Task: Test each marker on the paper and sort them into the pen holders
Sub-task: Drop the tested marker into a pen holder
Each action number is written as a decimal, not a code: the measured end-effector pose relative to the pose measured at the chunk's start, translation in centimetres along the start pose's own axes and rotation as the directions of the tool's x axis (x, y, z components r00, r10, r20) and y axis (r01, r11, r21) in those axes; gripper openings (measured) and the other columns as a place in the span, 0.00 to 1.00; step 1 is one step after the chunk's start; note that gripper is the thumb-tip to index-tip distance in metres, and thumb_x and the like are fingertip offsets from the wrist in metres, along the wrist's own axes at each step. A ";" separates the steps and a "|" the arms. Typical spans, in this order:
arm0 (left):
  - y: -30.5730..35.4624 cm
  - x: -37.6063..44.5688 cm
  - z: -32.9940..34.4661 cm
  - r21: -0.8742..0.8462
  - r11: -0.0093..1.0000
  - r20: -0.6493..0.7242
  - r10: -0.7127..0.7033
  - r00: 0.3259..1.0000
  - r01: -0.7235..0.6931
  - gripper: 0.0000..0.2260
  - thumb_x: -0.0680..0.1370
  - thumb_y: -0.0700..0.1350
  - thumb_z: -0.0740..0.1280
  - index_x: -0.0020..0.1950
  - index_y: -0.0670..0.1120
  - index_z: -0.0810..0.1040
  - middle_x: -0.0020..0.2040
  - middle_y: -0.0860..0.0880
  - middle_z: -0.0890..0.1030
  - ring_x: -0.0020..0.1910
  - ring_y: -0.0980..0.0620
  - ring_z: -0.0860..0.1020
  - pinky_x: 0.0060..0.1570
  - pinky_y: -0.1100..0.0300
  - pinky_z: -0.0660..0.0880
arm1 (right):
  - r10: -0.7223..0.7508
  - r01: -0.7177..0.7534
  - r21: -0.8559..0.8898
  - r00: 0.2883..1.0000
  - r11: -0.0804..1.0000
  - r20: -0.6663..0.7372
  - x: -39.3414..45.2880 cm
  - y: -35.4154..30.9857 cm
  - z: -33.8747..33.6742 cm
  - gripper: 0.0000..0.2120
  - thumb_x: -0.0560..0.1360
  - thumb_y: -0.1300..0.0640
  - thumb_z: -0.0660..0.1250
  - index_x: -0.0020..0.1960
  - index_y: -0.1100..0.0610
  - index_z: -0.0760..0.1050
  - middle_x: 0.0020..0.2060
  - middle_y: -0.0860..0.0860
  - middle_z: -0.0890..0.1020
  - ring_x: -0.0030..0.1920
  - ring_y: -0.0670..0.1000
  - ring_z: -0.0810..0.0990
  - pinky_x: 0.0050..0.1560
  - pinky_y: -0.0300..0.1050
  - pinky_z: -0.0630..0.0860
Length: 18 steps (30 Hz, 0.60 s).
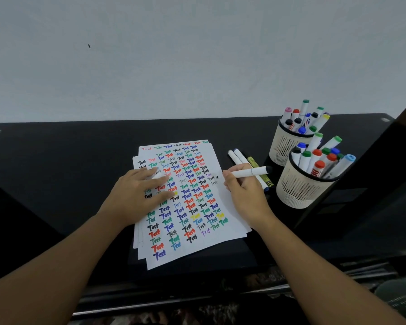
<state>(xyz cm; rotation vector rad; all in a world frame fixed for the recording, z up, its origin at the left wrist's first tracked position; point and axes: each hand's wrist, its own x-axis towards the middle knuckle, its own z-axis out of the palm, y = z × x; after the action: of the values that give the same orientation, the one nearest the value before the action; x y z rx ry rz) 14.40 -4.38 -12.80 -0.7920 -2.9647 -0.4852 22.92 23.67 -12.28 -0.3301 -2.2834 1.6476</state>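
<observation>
A stack of white paper (223, 160) covered with coloured "Test" words lies on the black table (56, 160). My left hand (136, 193) presses flat on the sheet's left side, fingers spread and straight. My right hand (244, 191) grips a white marker with a black end (253, 172), its tip down by the paper's right edge near a small black mark. Three loose markers (238, 157) lie just right of the paper. Two cream mesh pen holders stand at the right, the far one (284, 144) and the near one (298, 186), both full of capped markers.
A dark slanted frame or post (373, 160) rises at the right beside the holders. A white wall (197, 55) stands behind the table's far edge. Patterned floor or cloth (220, 310) shows below the front edge.
</observation>
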 end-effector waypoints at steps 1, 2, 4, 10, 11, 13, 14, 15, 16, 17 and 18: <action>0.0 0.0 0.0 -0.001 1.000 -0.003 0.000 1.000 0.000 0.38 0.71 0.80 0.49 0.73 0.62 0.72 0.77 0.55 0.68 0.76 0.52 0.62 0.74 0.47 0.60 | 0.000 0.000 -0.019 1.000 1.000 0.012 0.0 0.0 0.0 0.04 0.84 0.50 0.65 0.52 0.49 0.74 0.44 0.47 0.81 0.47 0.44 0.80 0.48 0.41 0.75; 0.0 0.0 0.0 -0.004 1.000 -0.006 -0.002 1.000 0.002 0.38 0.71 0.80 0.50 0.73 0.62 0.72 0.77 0.55 0.68 0.76 0.52 0.62 0.74 0.47 0.60 | 0.000 0.001 -0.040 1.000 0.999 0.027 0.0 0.1 0.1 0.05 0.84 0.49 0.66 0.52 0.50 0.75 0.43 0.45 0.81 0.46 0.42 0.79 0.47 0.40 0.73; -0.1 -0.1 0.1 -0.012 1.000 -0.016 -0.001 1.000 0.000 0.37 0.71 0.79 0.50 0.73 0.62 0.73 0.77 0.55 0.68 0.76 0.53 0.63 0.74 0.48 0.60 | -0.006 0.011 -0.075 0.998 0.997 0.061 0.1 0.1 0.2 0.07 0.84 0.49 0.66 0.51 0.51 0.76 0.41 0.40 0.81 0.44 0.38 0.78 0.45 0.39 0.72; -0.1 0.0 0.1 -0.027 1.000 -0.016 0.002 1.000 -0.002 0.36 0.71 0.79 0.51 0.72 0.62 0.73 0.77 0.54 0.68 0.76 0.52 0.63 0.74 0.46 0.61 | -0.026 0.038 -0.114 0.994 0.993 0.107 0.3 0.3 0.4 0.09 0.84 0.49 0.65 0.49 0.54 0.77 0.45 0.32 0.79 0.49 0.37 0.78 0.49 0.41 0.73; 0.0 0.0 0.0 -0.021 1.000 -0.011 0.002 1.000 -0.002 0.37 0.71 0.79 0.51 0.73 0.62 0.73 0.77 0.55 0.68 0.76 0.52 0.62 0.74 0.46 0.61 | -0.024 0.038 -0.121 0.993 0.992 0.112 0.4 0.3 0.4 0.10 0.84 0.49 0.65 0.49 0.54 0.77 0.45 0.32 0.79 0.50 0.37 0.78 0.49 0.41 0.74; 0.0 0.0 0.0 -0.009 1.000 -0.004 0.000 1.000 0.000 0.37 0.71 0.79 0.50 0.73 0.63 0.72 0.77 0.55 0.68 0.76 0.52 0.62 0.74 0.47 0.60 | -0.023 0.038 -0.122 0.992 0.992 0.125 0.4 0.4 0.4 0.10 0.84 0.49 0.65 0.49 0.54 0.77 0.46 0.32 0.79 0.51 0.36 0.78 0.50 0.40 0.74; 0.0 -0.1 0.0 -0.007 1.000 -0.004 0.000 1.000 0.000 0.37 0.71 0.79 0.49 0.73 0.63 0.72 0.77 0.55 0.68 0.76 0.52 0.62 0.74 0.47 0.60 | -0.026 0.042 -0.125 0.991 0.991 0.129 0.4 0.4 0.4 0.10 0.84 0.49 0.65 0.49 0.54 0.77 0.45 0.32 0.79 0.51 0.36 0.78 0.50 0.39 0.74; 0.0 -0.1 0.0 -0.007 1.000 -0.006 0.002 1.000 -0.002 0.37 0.71 0.79 0.50 0.73 0.62 0.72 0.77 0.55 0.68 0.76 0.52 0.62 0.74 0.47 0.60 | -0.031 0.048 -0.133 0.991 0.990 0.128 0.3 0.4 0.4 0.09 0.84 0.49 0.65 0.49 0.54 0.77 0.45 0.32 0.79 0.51 0.36 0.78 0.50 0.39 0.73; 0.0 -0.1 0.0 -0.010 1.000 -0.010 0.004 1.000 -0.004 0.37 0.71 0.79 0.50 0.73 0.62 0.73 0.77 0.55 0.68 0.76 0.52 0.62 0.74 0.47 0.60 | -0.036 0.053 -0.144 0.992 0.988 0.119 0.4 0.4 0.4 0.09 0.84 0.50 0.65 0.49 0.54 0.77 0.45 0.34 0.79 0.50 0.36 0.78 0.48 0.38 0.73; 0.0 -0.1 0.0 -0.014 1.000 -0.013 0.006 1.000 -0.006 0.37 0.72 0.79 0.50 0.73 0.62 0.73 0.77 0.55 0.68 0.76 0.52 0.62 0.74 0.47 0.60 | -0.038 0.053 -0.153 0.994 0.987 0.103 0.4 0.4 0.4 0.08 0.84 0.50 0.65 0.50 0.53 0.76 0.44 0.37 0.80 0.49 0.36 0.78 0.47 0.38 0.73; 0.0 -0.1 0.0 -0.020 1.000 -0.015 0.006 1.000 -0.007 0.36 0.72 0.79 0.50 0.73 0.62 0.73 0.77 0.54 0.68 0.76 0.52 0.63 0.74 0.47 0.60 | -0.036 0.050 -0.158 0.996 0.986 0.086 0.4 0.3 0.4 0.08 0.84 0.49 0.65 0.50 0.53 0.76 0.44 0.38 0.80 0.48 0.37 0.78 0.46 0.39 0.73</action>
<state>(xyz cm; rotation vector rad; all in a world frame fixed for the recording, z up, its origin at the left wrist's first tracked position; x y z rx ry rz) 14.49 -4.47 -12.80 -0.7955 -2.9469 -0.5186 22.44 23.55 -12.67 -0.2504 -2.4729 1.4873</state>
